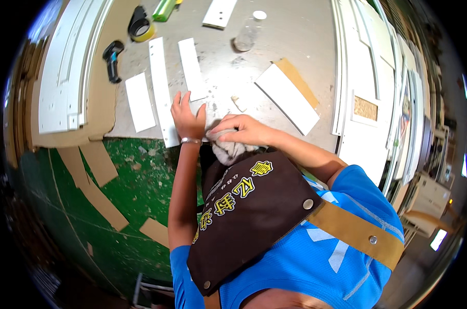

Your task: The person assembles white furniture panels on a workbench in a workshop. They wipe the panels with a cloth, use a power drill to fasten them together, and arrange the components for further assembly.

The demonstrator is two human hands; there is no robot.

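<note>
The long white strip [161,82] lies flat on the grey table [282,38], and its long axis goes from the far side toward the person, with the near end turned a little to the right and reaching the near edge of the table. The left hand [188,119] is just to the right of this strip, at its near half; its grip is spread, the fingers apart and pointing to the far side, and I cannot tell if they touch the strip. The right hand [243,130] is more to the right of the strip's near end, and its grip is closed around a crumpled greyish cloth [228,149]. The cloth hangs below the fingers, in front of the dark apron [243,206]; being so bunched, it shows no clear long axis. Just to the right of the long strip is a shorter white strip [191,69], nearly parallel to it, its near end close to the left fingertips. To the left of the long strip lies a wider white panel [139,103], also pointing away from the person. Well to the right of the long strip, another white panel [287,98] lies slanted, its near end toward the right, partly over brown cardboard [297,80].
</note>
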